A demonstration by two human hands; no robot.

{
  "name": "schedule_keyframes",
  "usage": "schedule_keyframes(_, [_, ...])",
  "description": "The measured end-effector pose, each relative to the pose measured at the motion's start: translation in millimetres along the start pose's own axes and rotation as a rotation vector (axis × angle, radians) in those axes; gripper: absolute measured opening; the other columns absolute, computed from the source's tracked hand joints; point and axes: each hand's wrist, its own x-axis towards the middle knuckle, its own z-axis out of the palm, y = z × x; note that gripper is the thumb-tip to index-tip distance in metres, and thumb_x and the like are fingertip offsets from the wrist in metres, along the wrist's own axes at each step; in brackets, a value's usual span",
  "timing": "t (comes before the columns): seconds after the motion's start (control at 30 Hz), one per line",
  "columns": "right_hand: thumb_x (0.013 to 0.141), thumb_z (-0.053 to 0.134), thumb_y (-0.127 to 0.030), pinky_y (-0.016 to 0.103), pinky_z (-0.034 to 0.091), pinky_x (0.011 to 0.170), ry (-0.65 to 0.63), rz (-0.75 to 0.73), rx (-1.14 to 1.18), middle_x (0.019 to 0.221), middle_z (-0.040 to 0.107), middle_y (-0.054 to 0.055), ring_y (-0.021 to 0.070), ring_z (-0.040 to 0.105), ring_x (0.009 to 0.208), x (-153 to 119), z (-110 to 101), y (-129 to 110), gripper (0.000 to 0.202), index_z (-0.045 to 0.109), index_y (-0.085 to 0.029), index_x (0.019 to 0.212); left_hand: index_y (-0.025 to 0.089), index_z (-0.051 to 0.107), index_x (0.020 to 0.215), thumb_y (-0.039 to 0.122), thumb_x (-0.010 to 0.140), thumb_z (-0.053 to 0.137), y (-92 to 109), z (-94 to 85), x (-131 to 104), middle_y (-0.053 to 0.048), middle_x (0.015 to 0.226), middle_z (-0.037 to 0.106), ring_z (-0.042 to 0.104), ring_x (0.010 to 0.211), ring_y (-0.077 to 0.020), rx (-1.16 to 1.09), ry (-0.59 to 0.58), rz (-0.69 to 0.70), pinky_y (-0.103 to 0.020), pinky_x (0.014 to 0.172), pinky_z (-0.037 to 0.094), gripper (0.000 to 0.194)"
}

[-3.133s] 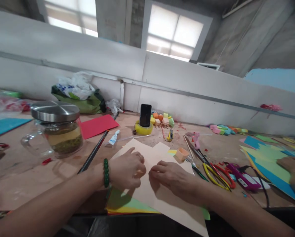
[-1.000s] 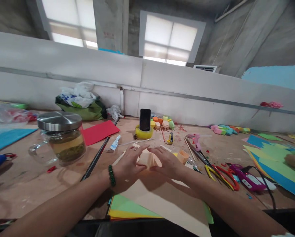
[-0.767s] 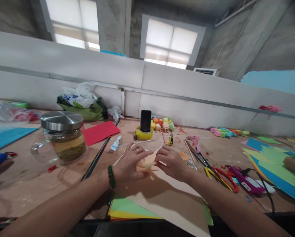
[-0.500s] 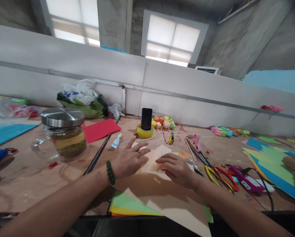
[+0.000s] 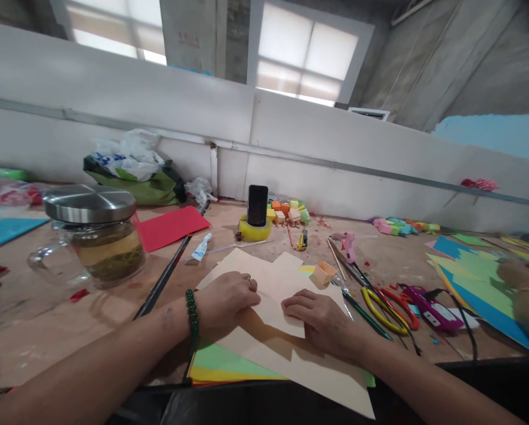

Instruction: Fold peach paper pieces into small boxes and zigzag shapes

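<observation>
A peach paper cutout with a stepped edge lies over a large peach sheet. My left hand, wearing a ring and a green bead bracelet, is closed at the cutout's left part, fingers curled under and partly hidden. My right hand pinches the cutout's right edge, its thumb hidden. Beneath the sheet, green and yellow papers stick out. Just beyond my right hand sits a small folded peach paper box.
To the left stand a lidded glass mug and red paper. A phone rests in a yellow tape roll. Scissors, a pink glue gun and a purple device lie right. Another person's hand touches coloured papers.
My left hand has come down and back toward me, its spread fingers now curled in. My right hand has shifted slightly nearer me. More of the peach paper shows, and the view has tilted down.
</observation>
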Motion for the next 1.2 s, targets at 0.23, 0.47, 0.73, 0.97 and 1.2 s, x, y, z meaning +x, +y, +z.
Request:
schedule_keyframes(0.23, [0.072,0.041,0.006,0.030,0.056,0.071,0.057,0.045,0.060,0.097,0.072,0.007,0.0181,0.064,0.088,-3.9,3.8,0.2,0.039,0.063,-0.019,0.093,0.019,0.063,0.065,0.003,0.068,0.056,-4.2,-3.9,-1.9,-0.003,0.083,0.068,0.062,0.079,-0.0185,-0.101,0.000,-0.051,-0.029,0.069,0.043,0.017])
schedule_keyframes(0.47, [0.074,0.043,0.004,0.036,0.056,0.076,0.007,0.073,0.043,0.102,0.071,0.010,0.0208,0.062,0.091,3.0,-5.8,-0.9,0.043,0.064,-0.016,0.106,0.018,0.057,0.055,0.005,0.071,0.052,9.2,-8.6,-4.4,-0.003,0.068,0.061,0.059,0.069,-0.0171,-0.049,0.000,-0.053,-0.030,0.062,0.041,0.022])
schedule_keyframes(0.73, [0.081,0.045,-0.002,0.033,0.050,0.081,-0.131,0.275,0.248,0.095,0.070,0.006,0.0185,0.061,0.091,6.1,-15.4,19.5,0.027,0.066,-0.018,0.084,0.018,0.060,0.056,0.015,0.077,0.052,13.9,-10.2,-3.9,-0.004,0.066,0.063,0.059,0.065,-0.0176,-0.054,-0.051,-0.196,-0.029,0.057,0.037,0.023])
schedule_keyframes(0.97, [0.087,0.054,-0.029,0.022,0.035,0.051,-0.009,0.753,0.381,0.065,0.051,-0.004,0.0106,0.046,0.058,14.5,1.1,22.0,0.013,0.057,-0.017,0.082,0.017,0.067,0.092,0.020,0.079,0.048,1.2,-14.4,2.2,-0.001,0.064,0.066,0.057,0.058,-0.0153,-0.304,-0.034,-0.636,-0.024,0.049,0.031,0.023])
schedule_keyframes(1.2, [0.080,0.061,-0.027,0.021,0.036,0.051,0.016,0.787,0.297,0.066,0.057,-0.004,0.0107,0.050,0.056,21.0,17.7,42.1,0.026,0.059,-0.018,0.104,0.016,0.062,0.110,0.022,0.083,0.045,2.6,-5.1,-1.7,-0.005,0.070,0.070,0.065,0.069,-0.0212,-0.188,0.019,-0.600,-0.027,0.056,0.038,0.032])
